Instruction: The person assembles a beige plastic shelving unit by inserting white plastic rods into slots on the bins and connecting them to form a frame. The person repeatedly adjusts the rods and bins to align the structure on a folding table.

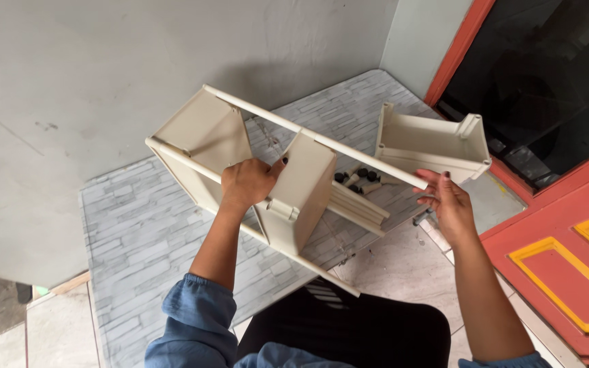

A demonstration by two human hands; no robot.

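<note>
The cream plastic shelf frame (253, 163) hangs in the air between the two hands, tipped on its side, its long white poles (315, 136) running slantwise from up beyond the left hand down toward the right hand. The left hand (247, 182) sits at the middle of the frame, fingers curled and closed around the edge of the middle tray (303, 187), so it carries most of the piece. The right hand (448, 197) is at the lower end of the upper pole, fingers partly open and cupped under the pole's tip, touching rather than clamping it. A second pole passes below the left wrist and ends near the person's lap. Just beyond the right hand, a loose cream tray (431, 143) rests on the grey brick-patterned floor mat (138, 225), and between the hands, behind the frame, lie spare poles and small black caps (359, 178).
</note>
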